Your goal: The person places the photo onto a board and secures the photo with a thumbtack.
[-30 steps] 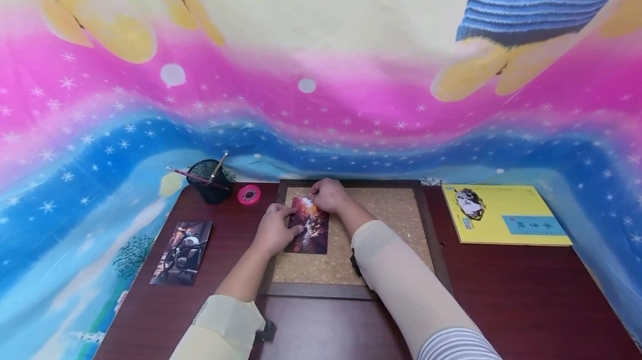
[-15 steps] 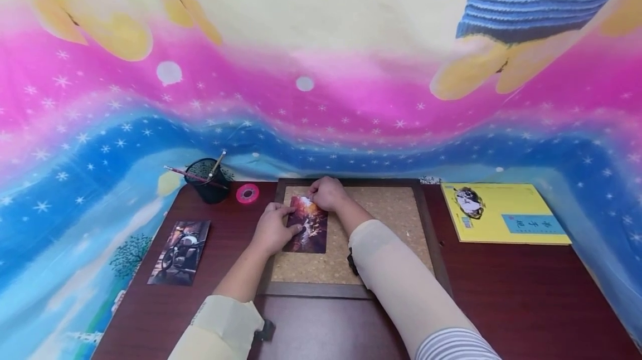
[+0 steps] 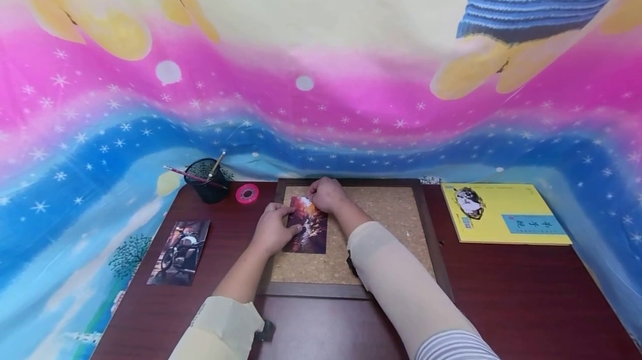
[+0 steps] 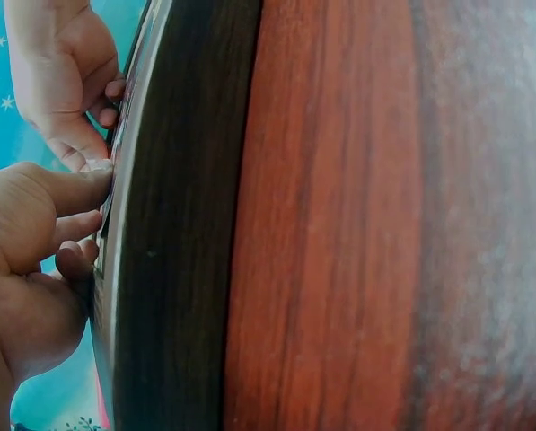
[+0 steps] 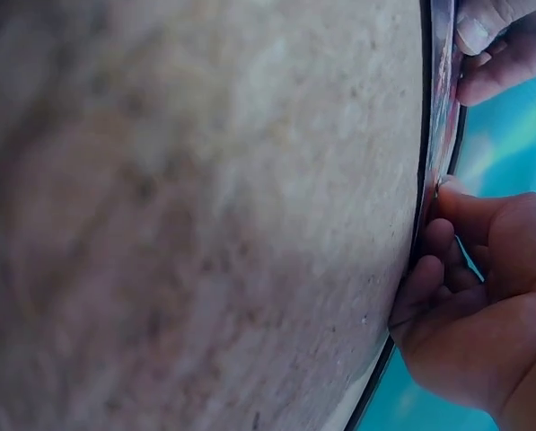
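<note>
A photo print (image 3: 312, 233) in dark red and orange lies on a framed cork board (image 3: 373, 237), towards its upper left. My left hand (image 3: 273, 230) rests on the photo's left edge, thumb and fingers spread apart and pressing it to the board. At the photo's top edge, my right hand (image 3: 328, 195) has its fingers curled and its fingertips against the surface. The right wrist view shows the right hand (image 5: 483, 287) with its thumb tip touching the photo (image 5: 442, 108); whether something small sits beneath the fingertips is hidden. The left wrist view sees both hands beyond the dark frame (image 4: 178, 224).
Left of the board are a motorcycle photo (image 3: 179, 253), a pink tape roll (image 3: 247, 193) and a black mesh pen cup (image 3: 210, 188) holding pencils. A yellow book (image 3: 504, 212) lies at the right on the dark red table (image 3: 521, 287). A printed cloth hangs behind.
The head view has shifted very slightly. Both hands and the photo keep practically the same places on the board.
</note>
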Motion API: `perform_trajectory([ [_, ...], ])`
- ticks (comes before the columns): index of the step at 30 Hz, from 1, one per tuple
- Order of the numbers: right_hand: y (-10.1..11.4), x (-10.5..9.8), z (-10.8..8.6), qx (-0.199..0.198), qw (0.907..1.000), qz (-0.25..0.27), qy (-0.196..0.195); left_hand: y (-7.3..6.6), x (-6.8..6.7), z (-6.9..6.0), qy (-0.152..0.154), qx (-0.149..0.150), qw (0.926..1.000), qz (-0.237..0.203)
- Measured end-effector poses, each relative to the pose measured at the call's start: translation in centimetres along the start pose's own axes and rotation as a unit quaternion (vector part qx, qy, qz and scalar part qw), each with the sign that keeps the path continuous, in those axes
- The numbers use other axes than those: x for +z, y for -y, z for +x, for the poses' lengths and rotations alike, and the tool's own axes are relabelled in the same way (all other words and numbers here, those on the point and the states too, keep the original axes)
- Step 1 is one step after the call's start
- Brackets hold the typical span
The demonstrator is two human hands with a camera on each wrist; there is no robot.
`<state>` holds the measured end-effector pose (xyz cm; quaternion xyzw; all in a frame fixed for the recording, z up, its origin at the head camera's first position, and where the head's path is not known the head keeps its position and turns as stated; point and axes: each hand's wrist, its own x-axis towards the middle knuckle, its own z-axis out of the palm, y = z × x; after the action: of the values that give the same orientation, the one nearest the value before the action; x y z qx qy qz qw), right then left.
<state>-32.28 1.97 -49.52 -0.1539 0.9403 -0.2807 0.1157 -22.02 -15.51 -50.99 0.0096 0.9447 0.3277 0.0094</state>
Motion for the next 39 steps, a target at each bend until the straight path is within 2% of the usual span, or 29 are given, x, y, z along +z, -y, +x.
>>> perform_trajectory([
  [9, -2.0, -0.7, -1.0, -0.042, 0.9964, 0.073, 0.007, -0.1, 0.1, -0.1, -0.004, 0.001, 1.0, 0.001],
  [16, -2.0, -0.6, -1.2, -0.027, 0.9967, 0.071, 0.027, 0.0, 0.2, -0.2, 0.0, -0.007, 1.0, -0.003],
  [29, -1.3, -0.9, -1.4, -0.015, 0.9976, 0.062, 0.026, -0.2, 0.1, -0.2, -0.002, 0.003, 1.0, -0.002],
  [33, -1.4, -1.0, -1.4, -0.023, 0.9981, 0.049, 0.029, -0.2, 0.1, -0.1, 0.0, 0.011, 0.9999, 0.0],
  [39, -1.5, -1.2, -1.5, -0.046, 0.9977, 0.031, 0.04, -0.1, -0.6, 0.1, 0.027, 0.004, 0.9996, 0.0],
])
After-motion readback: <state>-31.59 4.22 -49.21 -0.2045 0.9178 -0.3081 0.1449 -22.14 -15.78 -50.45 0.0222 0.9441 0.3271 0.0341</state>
